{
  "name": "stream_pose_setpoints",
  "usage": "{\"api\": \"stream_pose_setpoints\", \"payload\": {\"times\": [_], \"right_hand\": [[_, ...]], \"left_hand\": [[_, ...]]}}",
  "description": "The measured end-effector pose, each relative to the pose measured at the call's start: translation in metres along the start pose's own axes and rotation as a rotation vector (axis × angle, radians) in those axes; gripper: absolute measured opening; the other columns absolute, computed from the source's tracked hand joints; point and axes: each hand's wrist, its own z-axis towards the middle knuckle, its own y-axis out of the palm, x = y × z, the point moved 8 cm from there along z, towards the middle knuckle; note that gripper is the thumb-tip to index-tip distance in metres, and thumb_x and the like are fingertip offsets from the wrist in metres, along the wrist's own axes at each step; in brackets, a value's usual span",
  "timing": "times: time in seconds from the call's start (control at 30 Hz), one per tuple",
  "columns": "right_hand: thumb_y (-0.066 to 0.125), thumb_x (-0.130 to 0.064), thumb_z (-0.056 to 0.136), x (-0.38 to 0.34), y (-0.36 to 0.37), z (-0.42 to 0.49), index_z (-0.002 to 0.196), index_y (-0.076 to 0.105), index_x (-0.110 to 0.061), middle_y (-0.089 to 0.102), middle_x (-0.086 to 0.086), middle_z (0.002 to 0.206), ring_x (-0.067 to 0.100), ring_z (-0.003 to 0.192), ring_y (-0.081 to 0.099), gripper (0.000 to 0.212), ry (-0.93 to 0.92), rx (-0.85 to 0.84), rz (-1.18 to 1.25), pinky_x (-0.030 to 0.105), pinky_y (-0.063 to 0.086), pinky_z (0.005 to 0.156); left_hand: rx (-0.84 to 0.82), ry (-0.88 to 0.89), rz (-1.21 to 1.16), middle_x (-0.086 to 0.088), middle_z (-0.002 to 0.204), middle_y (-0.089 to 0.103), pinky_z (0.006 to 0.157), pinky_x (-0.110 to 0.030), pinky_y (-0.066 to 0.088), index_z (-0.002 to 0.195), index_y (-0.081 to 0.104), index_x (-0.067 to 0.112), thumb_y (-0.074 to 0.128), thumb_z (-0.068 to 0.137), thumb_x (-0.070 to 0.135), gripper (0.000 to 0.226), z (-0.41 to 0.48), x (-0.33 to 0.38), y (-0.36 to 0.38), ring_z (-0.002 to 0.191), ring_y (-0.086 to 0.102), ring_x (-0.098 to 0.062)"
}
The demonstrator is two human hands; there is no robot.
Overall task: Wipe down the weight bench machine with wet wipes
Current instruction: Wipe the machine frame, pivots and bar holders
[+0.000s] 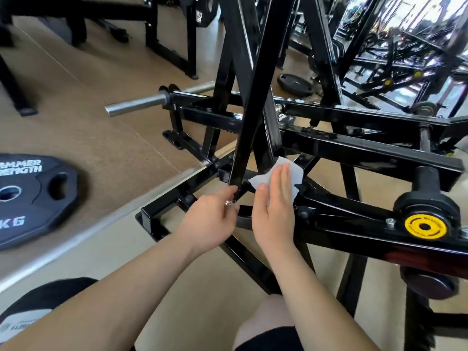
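Forearms (109,310): bare, reaching forward from the bottom edge over a bare knee (268,317).
Wet wipe (295,173): white, spread flat on the black machine frame (354,148), low down where several tubes meet, just right of the slanted bar (250,110).
Right hand (274,206): fingers straight and close together, lying flat on the wipe and pressing it to the frame; the thumb is spread to the left with its tip at the wipe's near edge.
Left hand (210,219): fingers curled, fingertips and thumb closed on the foot of the slanted bar; a ring (228,203) shows on one finger.
Hands: just beside each other, not touching.
Yellow cap (425,226): on the frame's pivot, to the right of the hands.
Steel sleeve (136,103): sticks out from the frame to the left, beyond the hands.
Weight plate (33,198): black, flat on the floor, well left of the frame.
Second plate (293,83): on the floor behind the frame.
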Motion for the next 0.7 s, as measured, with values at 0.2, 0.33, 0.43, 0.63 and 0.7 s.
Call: {"api": "stream_pose_setpoints", "payload": {"times": [0.2,0.33,0.43,0.63,0.7], "right_hand": [[0.011,-0.054,0.110,-0.004,-0.005,0.036,0.162,-0.019,-0.029,-0.024,-0.013,0.169,-0.002,0.152,-0.025,0.065,-0.068,-0.093,-0.113,0.045,-0.003,0.130],[0.004,-0.055,0.106,0.004,0.007,0.018,0.159,-0.026,-0.024,-0.029,-0.006,0.168,0.006,0.154,-0.026,0.069,-0.107,-0.059,-0.234,0.044,-0.005,0.130],[0.006,-0.055,0.106,0.003,0.005,0.026,0.159,-0.027,-0.022,-0.031,-0.005,0.168,0.009,0.155,-0.025,0.071,-0.114,-0.096,-0.280,0.045,-0.001,0.130],[0.021,-0.036,0.112,-0.042,-0.011,0.108,0.162,-0.020,-0.024,-0.028,-0.009,0.169,0.002,0.154,-0.023,0.066,-0.246,-0.185,-0.141,0.035,0.001,0.130],[0.021,-0.036,0.112,-0.039,-0.009,0.102,0.162,-0.019,-0.027,-0.027,-0.013,0.169,0.001,0.154,-0.022,0.065,-0.226,-0.143,-0.140,0.032,0.000,0.129]], "left_hand": [[0.115,-0.013,-0.026,0.010,0.129,0.068,0.102,-0.032,0.049,0.144,0.054,0.024,0.049,0.105,0.039,0.042,0.006,-0.007,-0.019,0.122,0.061,-0.010],[0.104,-0.027,-0.061,0.010,0.149,0.055,0.112,-0.040,0.045,0.155,0.042,0.027,0.043,0.106,0.050,0.054,0.014,-0.010,-0.018,0.136,0.052,-0.009],[0.091,-0.047,-0.076,0.011,0.155,0.049,0.115,-0.038,0.043,0.158,0.037,0.027,0.045,0.106,0.045,0.055,0.016,-0.009,-0.015,0.140,0.048,-0.008],[0.092,-0.054,-0.138,0.012,0.156,0.047,0.115,-0.039,0.044,0.159,0.033,0.030,0.043,0.106,0.045,0.056,0.023,-0.001,-0.009,0.139,0.050,-0.006],[0.096,-0.052,-0.125,0.015,0.156,0.046,0.115,-0.040,0.043,0.159,0.030,0.034,0.039,0.104,0.049,0.057,0.027,-0.005,-0.010,0.140,0.048,-0.006]]}}
